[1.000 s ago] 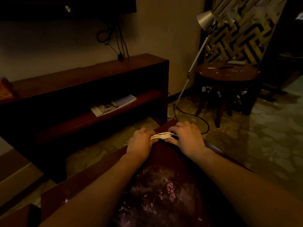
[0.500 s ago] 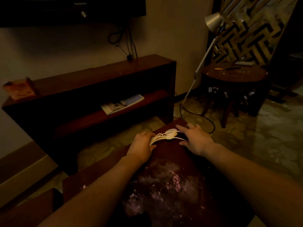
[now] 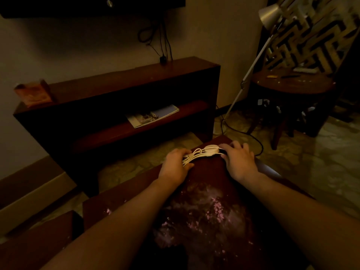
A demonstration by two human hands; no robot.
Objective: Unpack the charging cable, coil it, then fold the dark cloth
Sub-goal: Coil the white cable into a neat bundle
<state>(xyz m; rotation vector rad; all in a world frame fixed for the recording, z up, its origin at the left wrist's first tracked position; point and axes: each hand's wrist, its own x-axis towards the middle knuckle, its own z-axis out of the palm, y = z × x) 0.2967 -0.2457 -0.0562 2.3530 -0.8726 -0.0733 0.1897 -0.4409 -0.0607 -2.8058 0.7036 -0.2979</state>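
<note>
A white charging cable (image 3: 200, 154) with a round puck at one end lies in loose loops at the far edge of a dark cloth (image 3: 210, 217) with pink speckles. The cloth is spread over a low wooden table (image 3: 124, 193). My left hand (image 3: 175, 165) grips the bundled loops at the cable's left end. My right hand (image 3: 238, 161) rests on the cloth with its fingertips touching the puck end of the cable.
A dark wooden console (image 3: 120, 98) with a magazine (image 3: 153, 115) on its shelf stands beyond the table. A floor lamp (image 3: 259, 47) leans at the right beside a round side table (image 3: 292, 84). A black cord (image 3: 253, 137) trails on the stone floor.
The cable went from a tight bundle pinched between both hands to spread loops on the cloth. My right hand moved off to the puck end. The camera tilted slightly.
</note>
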